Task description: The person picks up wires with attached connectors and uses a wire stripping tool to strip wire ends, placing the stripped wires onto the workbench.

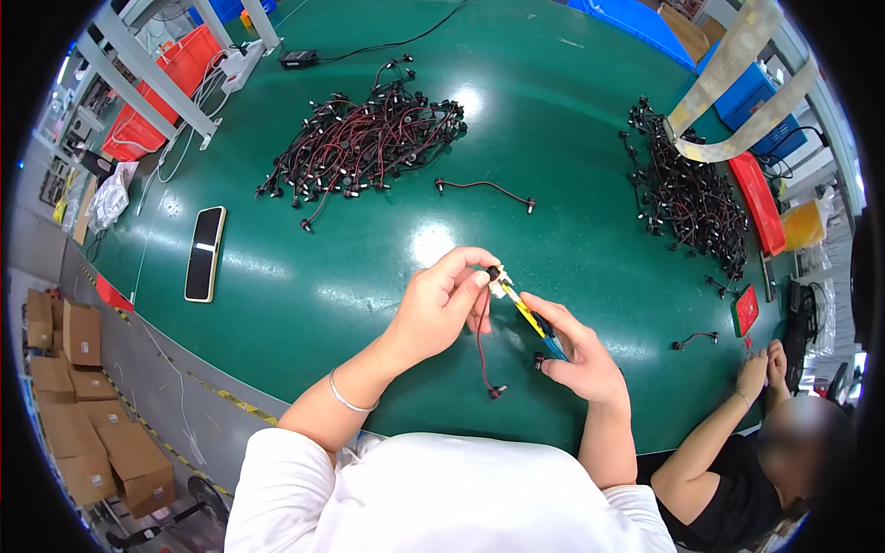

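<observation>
My left hand (431,309) pinches a small black connector (493,274) on a thin red-and-black cable between thumb and fingertips. The cable (481,346) hangs below it, with its other black end near the table surface. In my right hand (585,362) are pliers (530,318) with yellow and blue handles, their tip touching or very near the connector. A small black part (538,362) shows beside my right fingers; whether they hold it I cannot tell. Another cable (489,184) lies on the green table (304,369) beyond my hands.
A large pile of cables (369,138) lies at the back, another pile (691,198) at the right. A phone (205,253) rests at the left. At the right, a co-worker's hands (765,369) are near a red tray (747,311). A metal bracket (728,129) overhangs the right pile.
</observation>
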Demonstrator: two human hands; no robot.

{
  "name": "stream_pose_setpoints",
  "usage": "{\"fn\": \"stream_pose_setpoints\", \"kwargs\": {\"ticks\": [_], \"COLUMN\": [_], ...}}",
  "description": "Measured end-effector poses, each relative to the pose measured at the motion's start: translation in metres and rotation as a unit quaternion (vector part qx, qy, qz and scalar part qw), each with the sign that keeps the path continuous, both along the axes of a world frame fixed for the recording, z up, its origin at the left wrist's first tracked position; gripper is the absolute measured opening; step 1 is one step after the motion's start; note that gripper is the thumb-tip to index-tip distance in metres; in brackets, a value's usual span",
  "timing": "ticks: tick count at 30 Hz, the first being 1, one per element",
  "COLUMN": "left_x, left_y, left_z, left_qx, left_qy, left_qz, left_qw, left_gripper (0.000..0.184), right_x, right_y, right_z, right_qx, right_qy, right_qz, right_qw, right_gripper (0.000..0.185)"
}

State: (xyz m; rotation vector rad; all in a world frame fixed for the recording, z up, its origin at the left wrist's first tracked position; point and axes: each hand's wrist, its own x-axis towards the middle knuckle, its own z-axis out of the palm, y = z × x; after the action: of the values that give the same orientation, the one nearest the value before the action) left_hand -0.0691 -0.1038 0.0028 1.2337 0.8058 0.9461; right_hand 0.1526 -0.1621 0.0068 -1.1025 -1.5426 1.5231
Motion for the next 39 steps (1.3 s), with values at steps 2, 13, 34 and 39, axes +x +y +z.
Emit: {"fn": "stream_pose_setpoints", "kwargs": {"ticks": [2, 13, 34, 39], "left_x": [-0.002, 0.000, 0.018, 0.017], "left_y": [0.001, 0.000, -0.006, -0.004], "left_z": [0.002, -0.002, -0.023, -0.029], "left_qx": [0.014, 0.075, -0.242, -0.199], "left_qy": [0.043, 0.092, -0.145, -0.138], "left_qz": [-0.005, -0.010, -0.108, -0.075], "left_qw": [0.999, 0.993, 0.953, 0.967], "left_gripper": [0.018, 0.018, 0.029, 0.026], "right_x": [-0.001, 0.006, 0.028, 0.030], "right_y": [0.000, 0.002, 0.010, 0.011], "right_z": [0.001, -0.001, -0.005, -0.008], "right_qx": [0.008, -0.006, 0.014, 0.005], "right_qy": [-0.011, 0.011, 0.049, 0.060], "right_qz": [0.000, -0.011, -0.326, -0.329], "right_qw": [1.000, 1.000, 0.944, 0.943], "right_gripper": [0.081, 0.075, 0.069, 0.069]}}
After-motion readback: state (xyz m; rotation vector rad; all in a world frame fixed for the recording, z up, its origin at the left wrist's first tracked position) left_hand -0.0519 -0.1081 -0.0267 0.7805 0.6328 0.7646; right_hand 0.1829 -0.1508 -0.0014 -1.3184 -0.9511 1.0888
